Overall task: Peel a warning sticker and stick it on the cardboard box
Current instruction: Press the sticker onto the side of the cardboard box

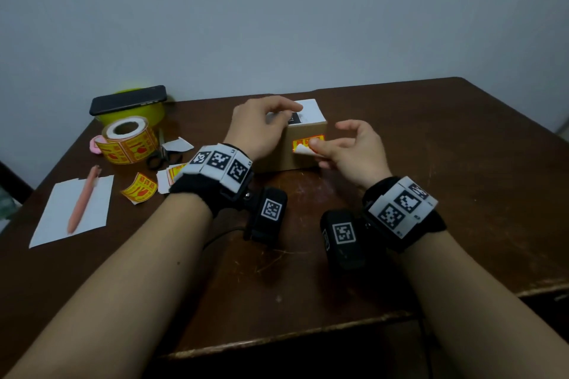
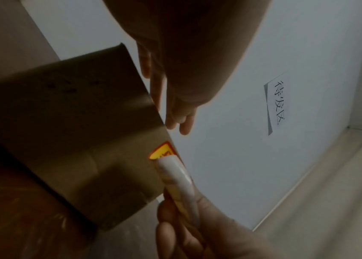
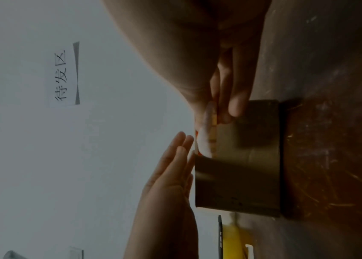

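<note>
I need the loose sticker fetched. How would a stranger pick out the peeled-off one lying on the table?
Start at the sticker roll on the table's left. Nearer the person lies the curled sticker, between white paper and left wrist, alone.

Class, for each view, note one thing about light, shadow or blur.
Head view: dim, even light; the sticker reads brightest. Left wrist view: the cardboard box is dark and blurred. Right wrist view: a hand shadow falls across the box face; the table is murky.
</note>
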